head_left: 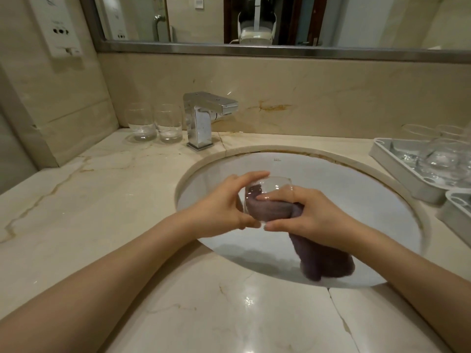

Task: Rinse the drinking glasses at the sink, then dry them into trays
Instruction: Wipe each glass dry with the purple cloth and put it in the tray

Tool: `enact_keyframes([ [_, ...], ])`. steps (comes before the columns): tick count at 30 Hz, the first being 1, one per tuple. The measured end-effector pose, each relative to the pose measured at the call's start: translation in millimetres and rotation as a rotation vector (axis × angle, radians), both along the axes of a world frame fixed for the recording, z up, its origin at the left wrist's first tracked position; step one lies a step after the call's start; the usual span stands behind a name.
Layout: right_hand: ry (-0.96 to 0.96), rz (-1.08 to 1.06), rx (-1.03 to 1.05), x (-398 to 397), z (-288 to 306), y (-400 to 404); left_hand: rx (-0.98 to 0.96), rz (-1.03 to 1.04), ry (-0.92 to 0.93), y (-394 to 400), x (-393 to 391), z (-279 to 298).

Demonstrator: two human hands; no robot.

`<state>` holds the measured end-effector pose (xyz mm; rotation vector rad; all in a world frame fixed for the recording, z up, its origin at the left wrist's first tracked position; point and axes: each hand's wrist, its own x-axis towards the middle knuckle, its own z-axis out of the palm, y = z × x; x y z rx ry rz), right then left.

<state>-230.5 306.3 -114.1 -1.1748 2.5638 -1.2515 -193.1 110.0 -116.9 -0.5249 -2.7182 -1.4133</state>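
Drying step, over the sink (397,250): the left hand (224,210) grips the glass (257,200) tilted on its side, mouth toward the right hand (313,217) — which pinches a purple cloth (323,261) pushed inside. Tray (390,164) waits on the bench, right.

Clearances around the sink (382,273).
Open counter (102,205) front-left; two glasses (155,126) and faucet (204,118) block the rear-left; trays (397,171) of glasses crowd the right edge.
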Motion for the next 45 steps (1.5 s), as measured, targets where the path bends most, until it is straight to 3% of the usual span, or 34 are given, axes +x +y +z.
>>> enact_keyframes([
  [3, -0.375, 0.0, -0.168, -0.2, 9.2, -2.1, -0.245, 0.026, 0.292, -3.4, -2.4, -4.9],
  [6, -0.411, 0.003, -0.216, 1.8, 13.0, -2.4, -0.224, 0.013, 0.423, -5.7, -5.3, -6.9],
  [8, -0.199, -0.017, -0.171, 6.1, 9.8, -4.8, -0.095, 0.021, 0.378, -4.6, -4.3, -1.6],
  [12, 0.612, 0.022, 0.108, -3.5, 1.6, 2.2, 0.264, -0.053, -0.05, -6.6, 1.2, 15.8],
  [13, 0.737, 0.048, 0.167, -8.1, 0.6, 5.2, 0.328, -0.079, -0.144, -7.7, 1.3, 16.5],
  [15, 0.801, 0.06, 0.202, -10.1, 1.4, 6.7, 0.385, -0.111, -0.23, -9.8, 1.0, 15.2],
  [18, 0.656, 0.052, 0.193, -8.2, -1.7, 6.0, 0.365, -0.122, -0.234, -8.5, 0.7, 9.6],
  [20, 0.415, 0.041, 0.146, -5.3, -2.2, 4.1, 0.286, -0.096, -0.176, -4.9, 0.5, 4.5],
  [25, -0.441, 0.042, -0.142, 2.1, 9.8, -1.7, -0.262, -0.044, 0.366, -10.3, -2.9, -8.6],
  [28, -0.562, 0.061, -0.173, 3.3, 17.7, 0.0, -0.323, -0.046, 0.505, -12.4, -5.3, -11.1],
  [31, -0.347, 0.043, -0.161, 6.6, 14.8, -2.4, -0.135, -0.019, 0.376, -10.5, -3.7, -4.1],
  [35, 0.551, 0.084, 0.194, 0.6, 4.9, 0.4, 0.149, -0.086, -0.075, -13.5, 2.5, 9.9],
  [37, 0.753, 0.121, 0.288, -6.7, 1.3, 4.5, 0.233, -0.115, -0.2, -13.1, 3.9, 11.8],
  [41, 0.702, 0.104, 0.268, -5.4, 3.5, 4.0, 0.269, -0.105, -0.201, -9.3, 3.7, 9.0],
  [43, 0.56, 0.086, 0.251, -4.9, 1.1, 2.8, 0.203, -0.074, -0.134, -5.6, 3.4, 4.4],
  [45, 0.279, 0.04, 0.148, -0.3, 2.9, -1.3, 0.022, -0.028, 0.054, -4.7, 2.2, -0.7],
])
